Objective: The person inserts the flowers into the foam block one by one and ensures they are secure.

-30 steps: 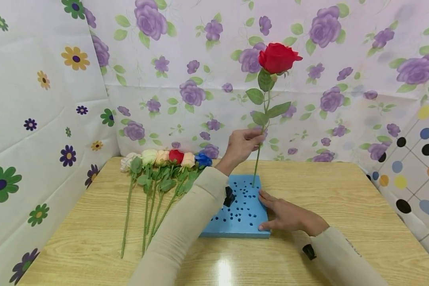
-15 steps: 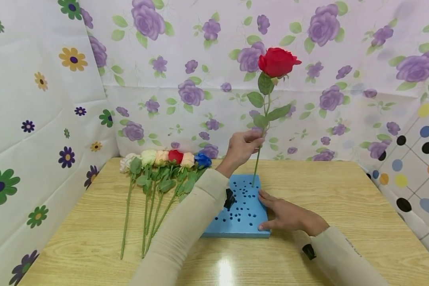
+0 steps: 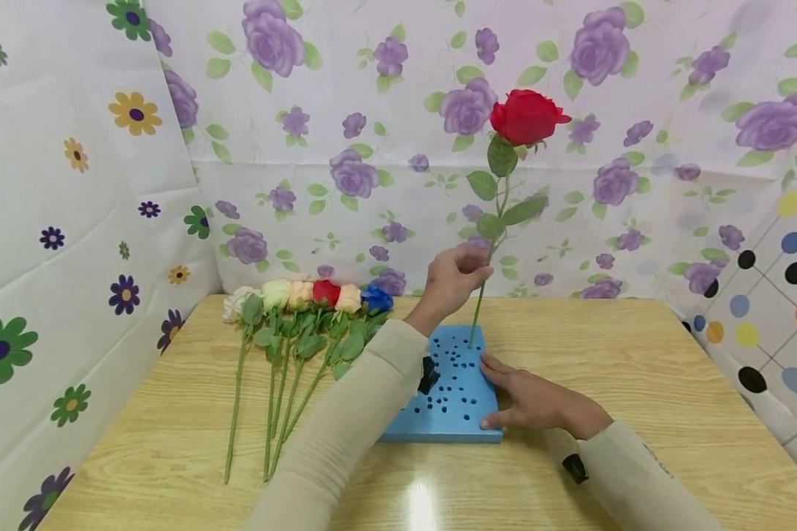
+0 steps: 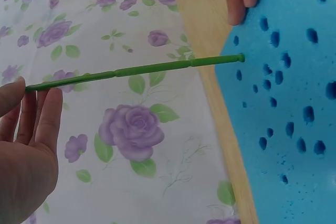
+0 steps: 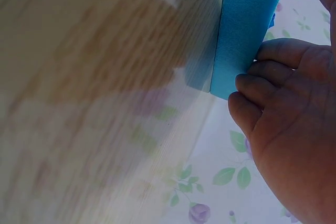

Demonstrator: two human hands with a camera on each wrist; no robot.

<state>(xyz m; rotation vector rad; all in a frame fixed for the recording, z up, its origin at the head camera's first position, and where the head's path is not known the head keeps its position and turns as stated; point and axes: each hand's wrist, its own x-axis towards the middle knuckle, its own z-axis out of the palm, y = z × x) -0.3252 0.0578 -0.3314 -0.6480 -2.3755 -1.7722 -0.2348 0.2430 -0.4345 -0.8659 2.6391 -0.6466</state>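
Observation:
My left hand [image 3: 453, 280] pinches the green stem of a tall red rose [image 3: 528, 118] between thumb and fingertips. The rose stands nearly upright, leaning a little to the right. Its stem's lower end [image 4: 231, 59] meets the blue foam board [image 3: 448, 424] near the far right corner, right by the holes in its surface. My right hand [image 3: 538, 398] rests against the board's right edge, its fingers extended along the side. In the right wrist view those fingers [image 5: 262, 85] lie against the board's side wall. My left forearm hides the left part of the board.
To the left on the wooden table [image 3: 604, 354] lie several loose roses, among them a white rose [image 3: 239, 304], a second red rose [image 3: 326, 293] and a blue rose [image 3: 376, 298]. Their stems point toward the front. A flower-patterned cloth [image 3: 398, 184] hangs behind the table.
The red rose's head has dipped slightly, then swung a little to the right. Its stem end stays at the same spot on the board. My right hand has kept still.

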